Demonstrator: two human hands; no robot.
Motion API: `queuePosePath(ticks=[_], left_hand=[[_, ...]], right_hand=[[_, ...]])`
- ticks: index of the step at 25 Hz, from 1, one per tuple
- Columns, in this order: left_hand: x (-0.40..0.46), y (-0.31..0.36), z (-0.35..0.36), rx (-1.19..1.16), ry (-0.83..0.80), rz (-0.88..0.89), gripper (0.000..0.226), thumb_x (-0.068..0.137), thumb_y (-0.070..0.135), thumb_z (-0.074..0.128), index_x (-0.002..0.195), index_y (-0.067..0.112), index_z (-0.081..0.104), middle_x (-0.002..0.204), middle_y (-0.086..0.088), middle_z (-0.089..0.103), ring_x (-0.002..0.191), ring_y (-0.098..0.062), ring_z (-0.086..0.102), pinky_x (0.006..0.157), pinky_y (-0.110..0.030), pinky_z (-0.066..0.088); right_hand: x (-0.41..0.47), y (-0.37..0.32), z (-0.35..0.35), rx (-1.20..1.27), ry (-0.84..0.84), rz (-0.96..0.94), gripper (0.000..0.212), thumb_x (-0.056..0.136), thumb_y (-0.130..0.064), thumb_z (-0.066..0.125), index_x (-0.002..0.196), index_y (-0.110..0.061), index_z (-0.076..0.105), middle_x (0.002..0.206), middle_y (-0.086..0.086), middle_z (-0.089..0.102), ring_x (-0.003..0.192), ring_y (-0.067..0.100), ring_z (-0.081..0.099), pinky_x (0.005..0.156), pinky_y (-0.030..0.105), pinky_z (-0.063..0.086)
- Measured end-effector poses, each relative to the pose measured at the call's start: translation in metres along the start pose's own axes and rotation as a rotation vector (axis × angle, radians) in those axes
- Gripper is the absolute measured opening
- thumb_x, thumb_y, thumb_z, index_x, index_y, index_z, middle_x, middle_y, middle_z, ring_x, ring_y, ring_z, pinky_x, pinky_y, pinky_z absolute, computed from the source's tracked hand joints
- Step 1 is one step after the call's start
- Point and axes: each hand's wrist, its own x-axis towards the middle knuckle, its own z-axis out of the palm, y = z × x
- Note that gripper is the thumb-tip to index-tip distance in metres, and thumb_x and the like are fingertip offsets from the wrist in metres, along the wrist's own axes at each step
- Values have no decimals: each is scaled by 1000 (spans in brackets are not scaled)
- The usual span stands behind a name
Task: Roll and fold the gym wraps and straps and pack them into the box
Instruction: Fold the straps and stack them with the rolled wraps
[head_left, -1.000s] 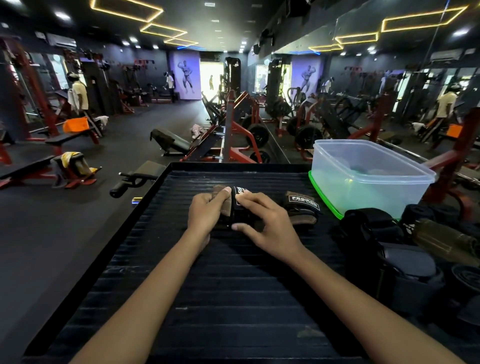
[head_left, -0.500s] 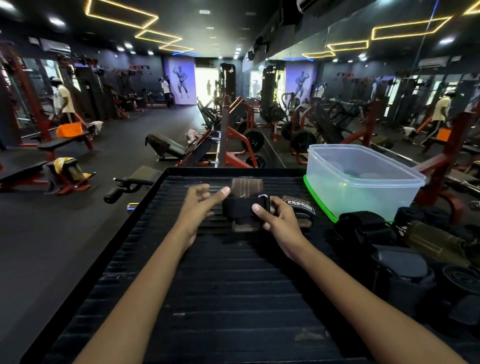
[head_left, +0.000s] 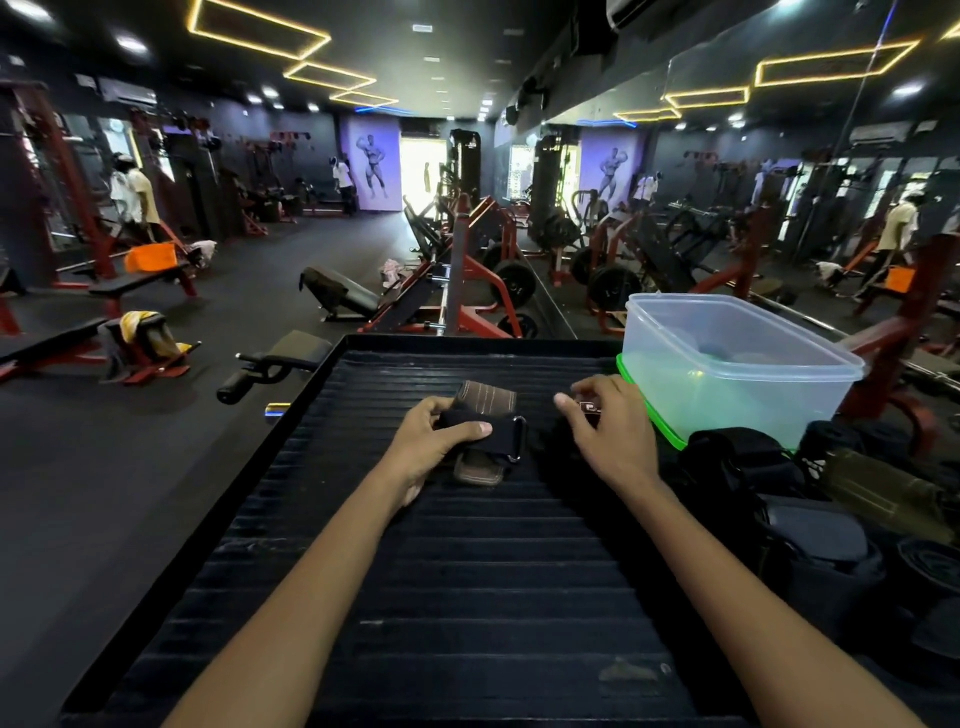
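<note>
A brown leather lifting grip (head_left: 485, 401) with a black strap and metal buckle wrapped round it lies on the black ribbed platform (head_left: 467, 561). My left hand (head_left: 431, 441) grips that black strap, thumb on top. My right hand (head_left: 608, 431) lies to the right on a second black strap (head_left: 587, 407) with a white-lettered label, its fingers curled over it. The clear plastic box (head_left: 727, 364) stands on a green lid at the platform's far right corner; its inside looks nearly bare.
A heap of dark wraps, straps and pads (head_left: 810, 519) lies at the right, below the box. An olive roll (head_left: 883, 493) sits among them. Beyond the platform stand benches and red weight machines; a mirror wall runs along the right.
My left hand has closed on the wrapped grip's strap. My right hand has let go of that grip and moved right onto the second strap.
</note>
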Motion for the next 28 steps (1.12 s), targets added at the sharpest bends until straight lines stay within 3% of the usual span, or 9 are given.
queuePosePath(ticks=[4,8,12,15,18,21,23,25,28], left_hand=[[-3,-3,5,453,211,251,47,68,30,84,105,17,59,108,1,59,100,-15,56,83,-27,45],[-15,-4,20,763,110,509,62,68,44,81,116,20,52,113,4,37,109,-14,34,95,-29,36],[-21,-9,30,828,-248,332,49,80,62,60,119,35,46,119,6,35,114,-15,36,103,-39,36],[-20,-1,23,779,-406,240,51,79,60,64,117,35,41,116,1,47,100,-17,55,80,-30,52],[-17,8,13,633,-439,130,68,63,56,79,115,32,42,113,-1,58,90,-14,64,62,-25,54],[-15,12,1,702,-456,16,97,44,64,83,124,29,41,117,3,57,99,-9,62,83,-30,56],[-12,13,-5,709,-483,-29,89,43,62,85,115,23,50,108,4,63,96,-9,64,86,-30,56],[-8,9,-10,684,-408,-22,83,42,64,84,108,25,53,103,5,65,92,-9,65,79,-28,56],[-1,-1,-18,673,-25,78,92,38,71,81,111,27,46,112,2,57,102,-16,58,81,-32,54]], right_hand=[[-8,4,-1,-644,-245,94,81,79,-73,52,144,-29,33,136,10,39,123,32,38,97,44,41],[-12,1,0,-678,-223,101,71,81,-54,64,140,-27,35,132,13,39,121,32,36,85,42,47],[-12,-3,-5,-633,-246,130,77,75,-49,73,134,-21,33,131,14,37,119,36,36,80,42,49],[-6,2,-13,-334,-115,266,73,69,-44,77,124,-17,36,125,16,37,115,38,37,86,43,42],[0,7,-11,39,-56,363,66,63,-34,82,106,-20,33,115,14,41,109,34,42,91,43,41],[2,7,-6,127,-257,273,69,57,-35,84,96,-25,28,105,10,53,98,32,52,82,40,45],[0,7,-5,20,-384,172,70,56,-38,84,98,-26,29,106,8,52,100,29,48,79,37,40],[-3,7,-6,-53,-409,123,79,55,-44,87,108,-26,31,114,3,45,105,23,38,85,36,38],[-4,5,-9,-114,-383,190,108,45,-67,84,129,-29,29,122,-1,36,116,19,33,102,43,37]])
